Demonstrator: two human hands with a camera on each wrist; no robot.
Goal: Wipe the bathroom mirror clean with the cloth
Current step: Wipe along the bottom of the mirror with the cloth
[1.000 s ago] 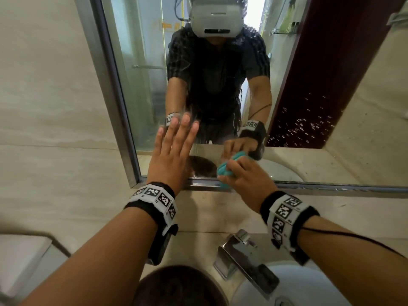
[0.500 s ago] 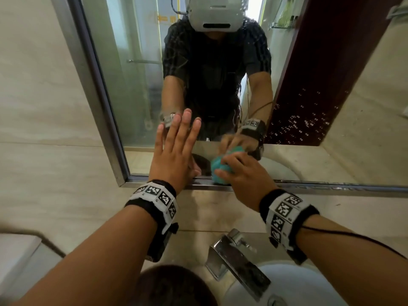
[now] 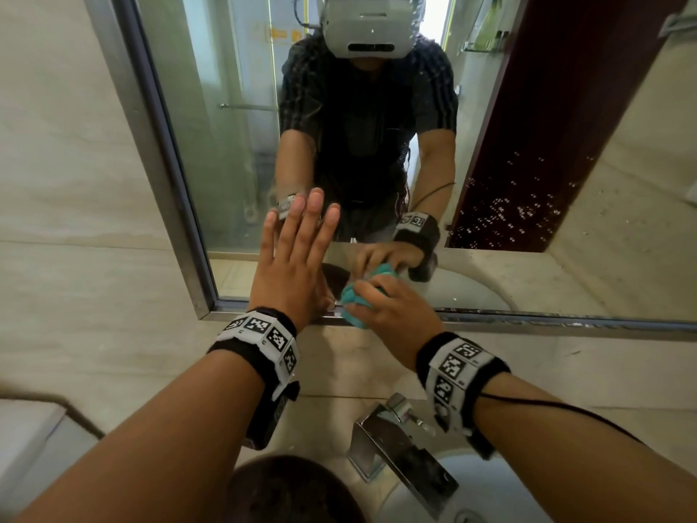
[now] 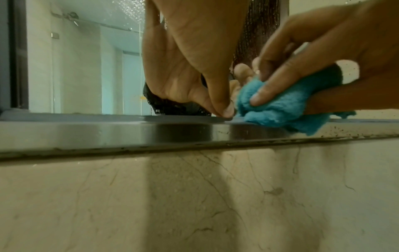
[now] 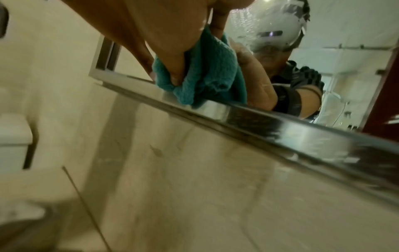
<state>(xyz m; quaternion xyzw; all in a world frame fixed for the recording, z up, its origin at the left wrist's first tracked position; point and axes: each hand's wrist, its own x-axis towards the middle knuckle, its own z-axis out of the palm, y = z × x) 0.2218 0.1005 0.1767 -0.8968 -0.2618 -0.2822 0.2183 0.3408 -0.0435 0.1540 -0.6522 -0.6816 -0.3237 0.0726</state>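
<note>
A metal-framed mirror (image 3: 234,152) hangs on the tiled wall, with water droplets speckling its right side. My left hand (image 3: 294,258) lies flat on the glass near the lower left corner, fingers straight and pointing up; its thumb (image 4: 224,109) touches the bottom frame (image 4: 108,133). Just to its right, my right hand (image 3: 392,315) grips a bunched teal cloth (image 3: 356,300) and presses it against the glass at the bottom edge. The cloth (image 4: 278,109) overlaps the frame, and the right wrist view shows the cloth (image 5: 207,75) wadded under my fingers.
Below the mirror a chrome faucet (image 3: 403,447) stands over a white basin (image 3: 467,492). A dark round object (image 3: 294,488) sits at the bottom centre. A white fixture (image 3: 26,432) is at the lower left. Beige marble tile (image 3: 75,183) surrounds the mirror.
My right hand has slid the cloth a little left and down along the mirror's bottom edge, closer to my left hand. The left hand stays flat on the glass.
</note>
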